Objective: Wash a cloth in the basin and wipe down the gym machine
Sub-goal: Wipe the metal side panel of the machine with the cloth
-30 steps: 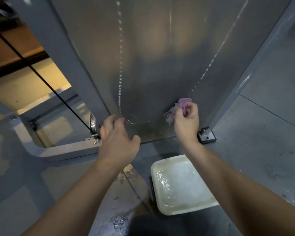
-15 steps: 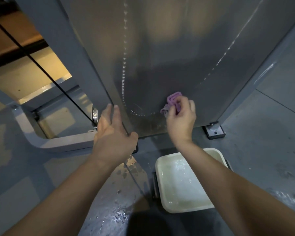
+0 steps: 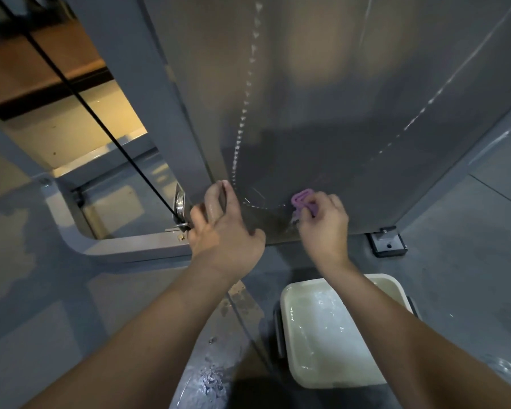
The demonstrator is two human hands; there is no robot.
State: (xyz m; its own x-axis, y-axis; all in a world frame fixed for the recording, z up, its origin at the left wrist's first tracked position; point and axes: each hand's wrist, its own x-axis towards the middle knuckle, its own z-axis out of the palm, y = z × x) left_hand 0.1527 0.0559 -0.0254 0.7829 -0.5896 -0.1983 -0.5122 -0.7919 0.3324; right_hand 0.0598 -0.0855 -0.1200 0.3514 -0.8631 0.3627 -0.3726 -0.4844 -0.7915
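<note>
The gym machine's grey metal panel [image 3: 322, 113] fills the upper middle, streaked with wet trails. My right hand [image 3: 322, 225] grips a small purple cloth [image 3: 303, 200] and holds it against the panel's lower part. My left hand [image 3: 222, 228] rests with fingers straight on the panel's lower left edge, beside a chrome fitting [image 3: 180, 205]. A cream basin [image 3: 289, 329] holding water stands on the floor below my right forearm.
A black cable [image 3: 101, 125] runs diagonally down to the chrome fitting. The machine's grey base frame [image 3: 109, 246] curves along the floor at left. A black foot plate [image 3: 387, 245] sits at the panel's right corner. Water is splashed on the grey floor [image 3: 210, 379].
My right hand has slid the cloth left along the panel's lower part. My left hand has moved up onto the panel's edge. The view has shifted, with the basin now further right.
</note>
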